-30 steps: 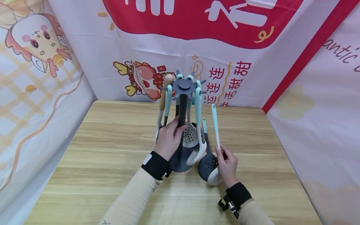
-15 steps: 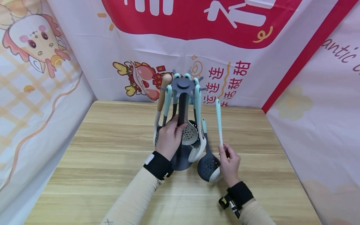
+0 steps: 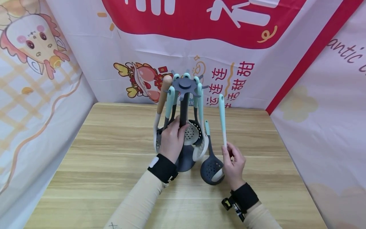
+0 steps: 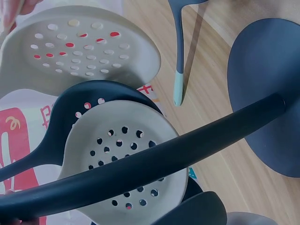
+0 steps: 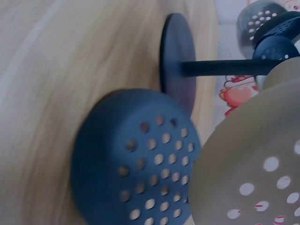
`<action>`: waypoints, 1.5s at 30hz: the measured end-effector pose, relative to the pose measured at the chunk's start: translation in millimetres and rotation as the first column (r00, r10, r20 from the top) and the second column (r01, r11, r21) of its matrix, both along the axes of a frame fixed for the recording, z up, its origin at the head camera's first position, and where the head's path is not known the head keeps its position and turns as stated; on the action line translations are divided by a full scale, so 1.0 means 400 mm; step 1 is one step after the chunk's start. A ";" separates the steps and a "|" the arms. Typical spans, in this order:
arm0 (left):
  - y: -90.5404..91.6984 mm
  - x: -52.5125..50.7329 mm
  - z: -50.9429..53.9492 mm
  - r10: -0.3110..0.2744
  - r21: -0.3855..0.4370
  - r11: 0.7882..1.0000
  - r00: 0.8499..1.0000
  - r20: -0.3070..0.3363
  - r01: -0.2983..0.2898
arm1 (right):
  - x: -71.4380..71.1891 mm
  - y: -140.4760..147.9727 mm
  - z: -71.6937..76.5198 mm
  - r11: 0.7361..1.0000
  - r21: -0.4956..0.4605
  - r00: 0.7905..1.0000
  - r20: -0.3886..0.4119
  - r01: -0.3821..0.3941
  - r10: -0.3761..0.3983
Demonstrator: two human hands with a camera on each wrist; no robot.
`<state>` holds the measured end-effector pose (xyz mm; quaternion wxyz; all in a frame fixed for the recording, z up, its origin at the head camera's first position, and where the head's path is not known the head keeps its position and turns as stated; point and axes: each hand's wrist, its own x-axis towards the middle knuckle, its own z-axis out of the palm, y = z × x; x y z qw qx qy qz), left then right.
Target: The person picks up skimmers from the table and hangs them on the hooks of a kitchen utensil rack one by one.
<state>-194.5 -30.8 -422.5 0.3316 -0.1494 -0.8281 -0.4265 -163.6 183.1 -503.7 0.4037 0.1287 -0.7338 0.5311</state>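
My left hand (image 3: 172,140) grips the dark pole (image 3: 184,111) of a rotating utensil stand. Around its spiked top hang several utensils, mint-handled ones and one with a wooden handle (image 3: 163,95). My right hand (image 3: 235,162) pinches a white skimmer (image 3: 222,117) low on its handle, mint end up and head down. In the right wrist view its perforated white head (image 5: 248,187) overlaps a dark skimmer (image 5: 131,154). That dark skimmer lies on the table right of the stand. In the left wrist view, a white perforated head (image 4: 122,136) and a dark one hang behind the pole.
The stand's round dark base (image 4: 262,70) rests on the wood-grain table (image 3: 100,165). Printed cloth (image 3: 94,51) hangs behind the table and along both sides. The dark skimmer's handle (image 3: 207,127) points toward the back edge.
The stand's top and hanging utensils have turned, those at the back shifting left; the stand leans or shifts slightly. My right hand has raised the white skimmer a little.
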 end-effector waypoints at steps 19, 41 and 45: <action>0.000 0.001 0.007 -0.005 -0.004 1.000 1.000 0.025 0.005 | 0.023 -0.044 0.083 0.997 -0.037 0.993 -0.100 -0.067 0.063; -0.003 0.006 0.007 0.000 -0.010 1.000 0.998 0.057 0.000 | 0.055 -0.087 0.140 0.987 0.008 0.950 -0.271 -0.158 0.154; -0.003 0.004 0.005 -0.002 -0.015 1.000 0.998 0.063 0.003 | 0.058 -0.092 0.142 0.986 0.026 0.947 -0.275 -0.164 0.164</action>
